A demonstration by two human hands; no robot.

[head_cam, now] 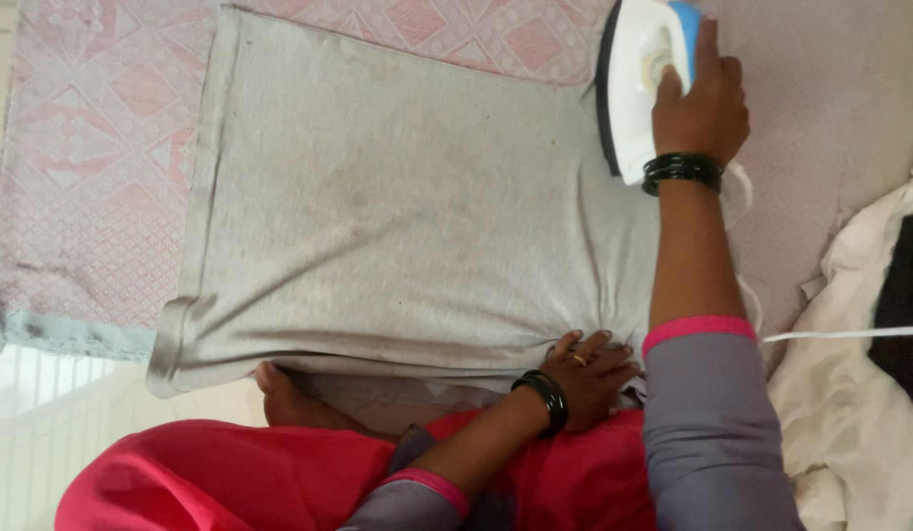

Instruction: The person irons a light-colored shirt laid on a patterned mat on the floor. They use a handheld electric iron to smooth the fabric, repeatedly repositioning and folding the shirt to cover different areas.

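Right hand (700, 103) gripped the white iron (636, 84) at the far edge of the grey cloth (397, 206). Left hand (586, 376) lay flat, fingers spread, pressing the cloth's near edge on the pink mat (92, 147).

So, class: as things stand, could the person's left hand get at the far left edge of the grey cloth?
Probably yes. The left hand lies flat on the near edge of the grey cloth, holding nothing, and the cloth between is bare. The right hand and iron are off to the other side.
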